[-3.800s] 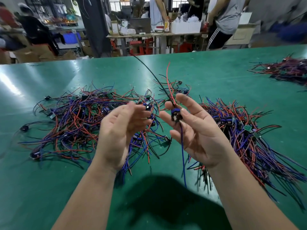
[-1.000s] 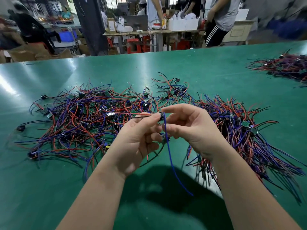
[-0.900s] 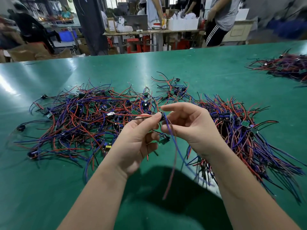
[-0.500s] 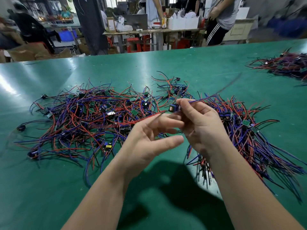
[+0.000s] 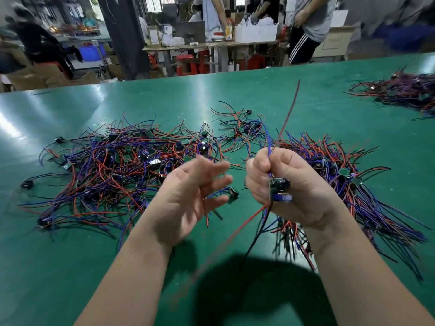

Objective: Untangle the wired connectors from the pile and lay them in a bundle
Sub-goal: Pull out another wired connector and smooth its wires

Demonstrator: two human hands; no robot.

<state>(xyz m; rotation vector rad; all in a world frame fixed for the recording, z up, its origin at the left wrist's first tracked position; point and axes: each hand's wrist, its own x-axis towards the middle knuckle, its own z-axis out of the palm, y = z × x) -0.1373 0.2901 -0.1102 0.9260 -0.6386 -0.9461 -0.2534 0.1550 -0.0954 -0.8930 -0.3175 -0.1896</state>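
A tangled pile of red, blue and black wired connectors (image 5: 117, 170) spreads over the green table (image 5: 164, 107) on the left. A straighter bundle of the same wires (image 5: 348, 184) lies on the right, partly behind my right arm. My right hand (image 5: 289, 187) grips one wired connector (image 5: 279, 188), fingers curled round its wires; a red wire and a blue wire stick up from the fist, while red and black wires trail down. My left hand (image 5: 190, 196) hovers beside it, blurred, fingers spread and holding nothing.
Another heap of wires (image 5: 400, 90) lies at the far right of the table. Beyond the far edge stand work tables, boxes, red stools and several people. A dark shadow falls on the table between my forearms.
My left hand has let go of the wire and drawn back, open. My right hand has turned the connector down into its palm and closed round the wires, which now point upward.
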